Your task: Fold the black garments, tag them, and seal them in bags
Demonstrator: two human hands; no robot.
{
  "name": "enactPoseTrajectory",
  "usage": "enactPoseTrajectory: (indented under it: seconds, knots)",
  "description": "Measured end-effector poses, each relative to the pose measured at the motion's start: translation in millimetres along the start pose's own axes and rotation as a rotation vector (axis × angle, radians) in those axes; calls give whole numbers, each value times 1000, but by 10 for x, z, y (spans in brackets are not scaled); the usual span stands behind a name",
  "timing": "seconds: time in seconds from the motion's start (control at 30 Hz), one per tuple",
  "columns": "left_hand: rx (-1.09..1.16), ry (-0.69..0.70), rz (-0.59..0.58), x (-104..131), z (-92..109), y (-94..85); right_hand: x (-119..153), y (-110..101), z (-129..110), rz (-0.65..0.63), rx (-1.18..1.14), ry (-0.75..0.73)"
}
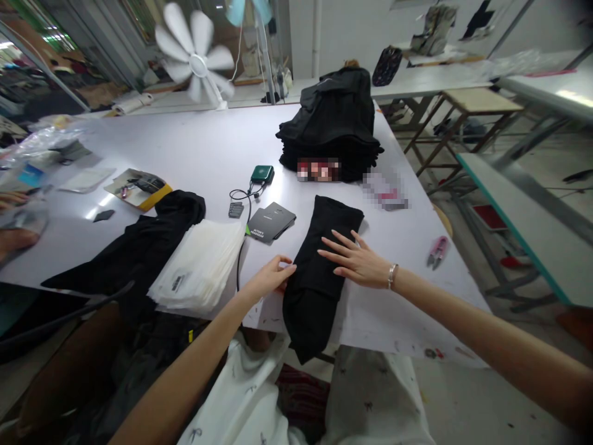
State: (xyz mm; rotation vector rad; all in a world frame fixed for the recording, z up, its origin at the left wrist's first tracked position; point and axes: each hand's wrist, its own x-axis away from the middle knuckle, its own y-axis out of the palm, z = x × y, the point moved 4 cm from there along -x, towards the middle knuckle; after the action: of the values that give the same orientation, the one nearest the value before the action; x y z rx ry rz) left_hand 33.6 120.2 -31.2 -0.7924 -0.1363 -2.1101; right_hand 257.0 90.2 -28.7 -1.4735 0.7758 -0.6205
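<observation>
A folded black cloth [319, 272] lies lengthwise on the white table [384, 315], its pointed near end hanging over the front edge. My right hand [354, 259] rests flat on the cloth's right side with the fingers spread. At its left edge is my left hand [273, 275], thumb and index finger bent close to the fabric; its other fingers are partly hidden, and whether it pinches the cloth is unclear. Dark printed cards [271, 222] lie just beyond my left hand. To the left sits a stack of translucent plastic bags [199, 266].
A tall pile of black garments [331, 117] stands at the back. Pink snips [437, 252] lie at the right. A green device [262, 175] with a cable, another black cloth [134, 241] and a white fan [198, 65] are also there. Another person's hand [16, 241] shows far left.
</observation>
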Motion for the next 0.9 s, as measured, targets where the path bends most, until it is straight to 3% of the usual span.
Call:
enactPoseTrajectory:
  seconds: [0.17,0.23,0.33,0.43,0.5,0.57,0.63,0.7,0.8,0.9]
  knots:
    - [-7,-181,-169,372,-359,134,59,-56,-121,-11,-13,-35]
    - [0,-223,-235,475,-476,244,34,-103,-266,23,-20,-43]
    - [-28,-206,-250,569,-534,310,5,-133,-550,50,-62,-176]
    - [-358,1,-74,646,-413,192,42,-98,-740,40,-104,-278]
    - [-603,249,125,710,-218,96,91,-100,-789,37,-120,-263]
    - [-746,504,245,742,2,70,161,-135,-854,36,-149,-274]
    - [-855,716,217,672,187,128,250,-155,-968,7,-190,-334]
    - [-994,864,88,487,301,240,348,-119,-1099,-44,-226,-375]
    - [-1182,920,-77,86,327,397,474,10,-1226,-88,-232,-303]
    - [-1274,901,-69,-222,306,483,560,96,-1251,-95,-212,-222]
